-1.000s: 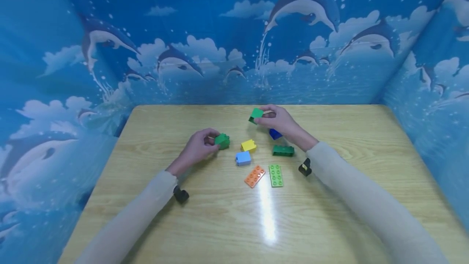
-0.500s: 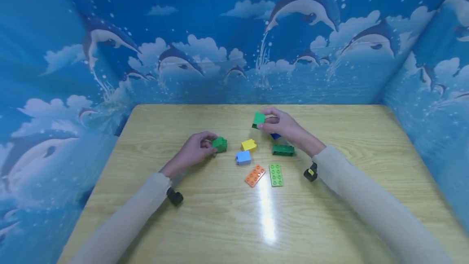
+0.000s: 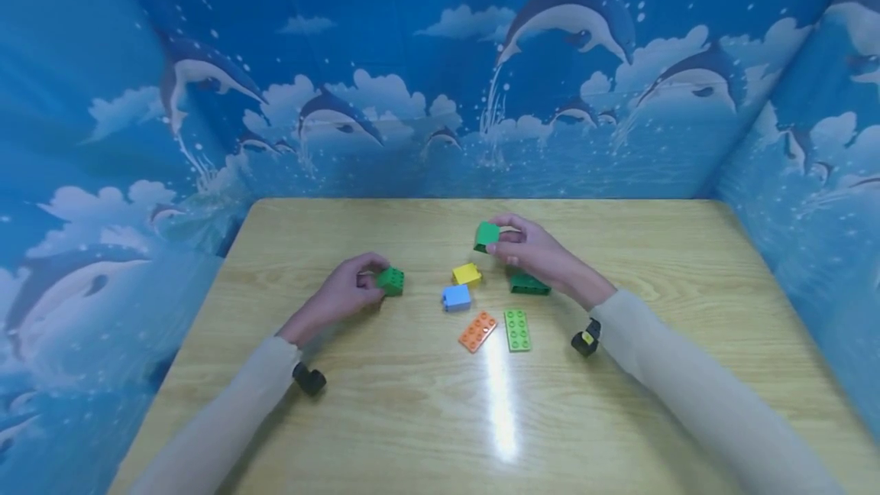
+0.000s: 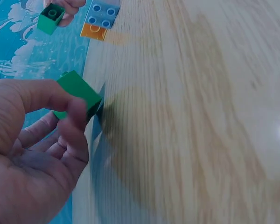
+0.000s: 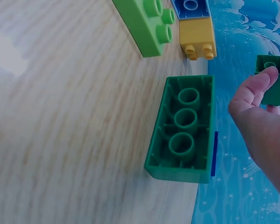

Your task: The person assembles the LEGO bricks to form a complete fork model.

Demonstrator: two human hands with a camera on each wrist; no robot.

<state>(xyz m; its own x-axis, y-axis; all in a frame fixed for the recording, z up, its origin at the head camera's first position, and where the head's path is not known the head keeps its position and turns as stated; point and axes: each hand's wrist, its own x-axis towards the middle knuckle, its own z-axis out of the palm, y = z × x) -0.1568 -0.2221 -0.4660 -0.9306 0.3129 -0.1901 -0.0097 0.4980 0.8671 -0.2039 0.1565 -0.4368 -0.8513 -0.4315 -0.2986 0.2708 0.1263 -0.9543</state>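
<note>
My left hand (image 3: 337, 295) pinches a green toy building brick (image 3: 390, 281) between thumb and fingers, its studs facing right in the head view. Whether that brick touches the table is hard to tell. Farther back, my right hand (image 3: 539, 252) holds a second green brick (image 3: 487, 237) by its side; its hollow underside shows in the right wrist view. Below that hand a longer dark green brick (image 5: 181, 130) lies on its side, hollow face showing. Behind it a sliver of a dark blue brick (image 5: 215, 156) peeks out; the hand hides it in the head view.
Between the hands a yellow brick (image 3: 467, 274) and a light blue brick (image 3: 457, 298) lie close together. Nearer are a flat orange plate brick (image 3: 477, 331) and a flat lime plate brick (image 3: 518, 329). A dolphin-print backdrop (image 3: 440, 98) surrounds the wooden table (image 3: 385, 418).
My left hand has moved left and slightly nearer with its green brick. The right hand has come nearer with its brick, now covering the dark blue brick. The loose bricks stay put.
</note>
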